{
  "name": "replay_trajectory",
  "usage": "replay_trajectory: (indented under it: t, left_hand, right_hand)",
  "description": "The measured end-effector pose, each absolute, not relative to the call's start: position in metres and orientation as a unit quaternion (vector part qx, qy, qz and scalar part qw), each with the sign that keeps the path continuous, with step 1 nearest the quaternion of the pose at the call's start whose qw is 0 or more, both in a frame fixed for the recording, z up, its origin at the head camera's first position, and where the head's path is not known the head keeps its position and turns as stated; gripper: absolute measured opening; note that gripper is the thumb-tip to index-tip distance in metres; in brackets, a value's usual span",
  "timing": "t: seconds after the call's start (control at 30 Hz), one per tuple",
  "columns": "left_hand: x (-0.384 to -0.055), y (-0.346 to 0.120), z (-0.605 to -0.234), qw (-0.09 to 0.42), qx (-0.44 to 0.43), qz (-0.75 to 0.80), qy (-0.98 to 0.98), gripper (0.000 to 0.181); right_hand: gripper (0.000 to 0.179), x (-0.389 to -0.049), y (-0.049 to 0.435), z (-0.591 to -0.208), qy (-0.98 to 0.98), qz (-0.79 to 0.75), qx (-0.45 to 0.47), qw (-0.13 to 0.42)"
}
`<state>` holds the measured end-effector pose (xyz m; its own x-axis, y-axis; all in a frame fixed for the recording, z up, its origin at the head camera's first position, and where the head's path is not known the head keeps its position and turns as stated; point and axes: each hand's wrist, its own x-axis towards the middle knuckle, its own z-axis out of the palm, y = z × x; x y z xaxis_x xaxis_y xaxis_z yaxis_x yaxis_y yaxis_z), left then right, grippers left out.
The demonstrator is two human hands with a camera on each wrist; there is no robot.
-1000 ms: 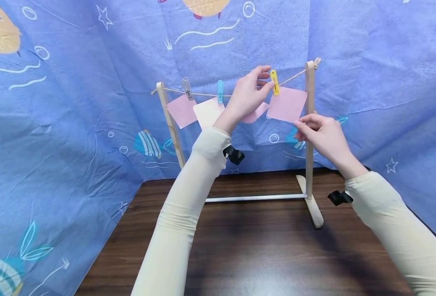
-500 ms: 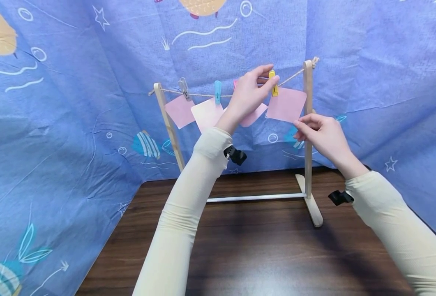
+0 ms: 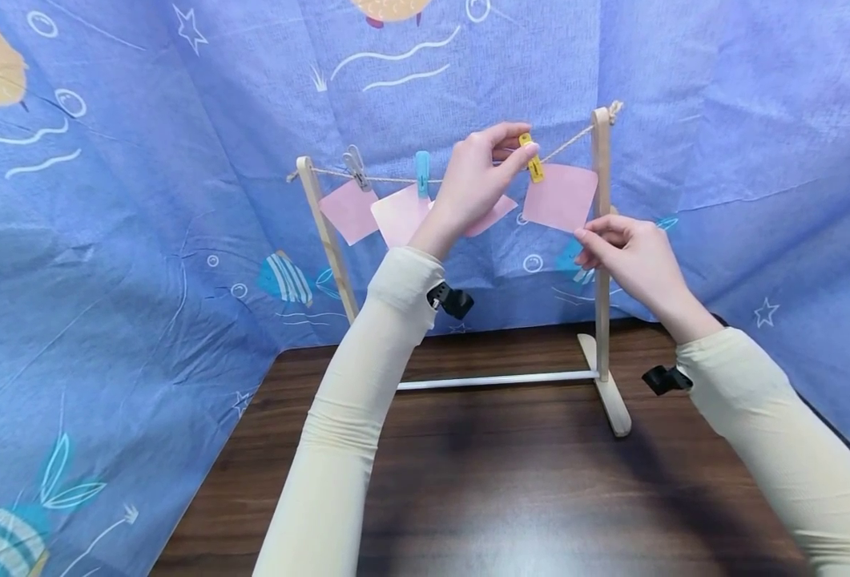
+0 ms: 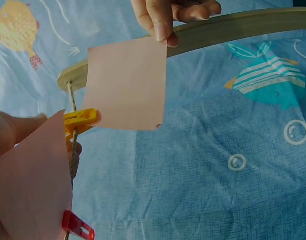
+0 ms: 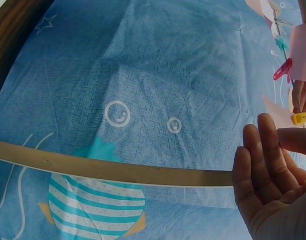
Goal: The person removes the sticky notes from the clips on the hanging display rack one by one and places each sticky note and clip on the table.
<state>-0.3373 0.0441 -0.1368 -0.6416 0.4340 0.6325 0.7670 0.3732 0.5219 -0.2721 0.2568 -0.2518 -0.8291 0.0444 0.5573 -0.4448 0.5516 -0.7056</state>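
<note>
My left hand point(image 3: 477, 178) pinches a yellow clothespin point(image 3: 533, 164) at the rope point(image 3: 569, 145), near its right end. Beside the clothespin's lower end hangs a square pink sheet of paper point(image 3: 560, 197). The lower right corner of that sheet is pinched between thumb and fingers of my right hand point(image 3: 639, 258). In the left wrist view the yellow clothespin point(image 4: 83, 118) bites the edge of the pink paper point(image 4: 125, 85) by the rope. A red-pink clothespin point(image 4: 79, 226) and another pink sheet point(image 4: 35, 185) are close to my left hand there.
Two wooden posts, the right one point(image 3: 602, 296) beside my right hand, hold the rope. Farther left a grey clothespin point(image 3: 356, 168) and a blue clothespin point(image 3: 422, 174) hold paper. A white bar point(image 3: 497, 381) spans low above the brown table point(image 3: 482, 497). Blue fish-print cloth point(image 3: 742, 176) hangs behind.
The left thumb has shifted up along the yellow clothespin, whose top now leans farther left. The right hand keeps its pinch on the paper's corner. The head view has shifted slightly.
</note>
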Motion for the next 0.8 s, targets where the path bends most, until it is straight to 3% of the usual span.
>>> replay_trajectory:
  t: [0.8]
  left_hand:
    - [-0.341,0.048,-0.145,0.331,-0.378,-0.509,-0.699,0.017]
  right_hand:
    - [0.043,-0.274,0.267,-0.258,-0.847,0.447,0.109,0.264]
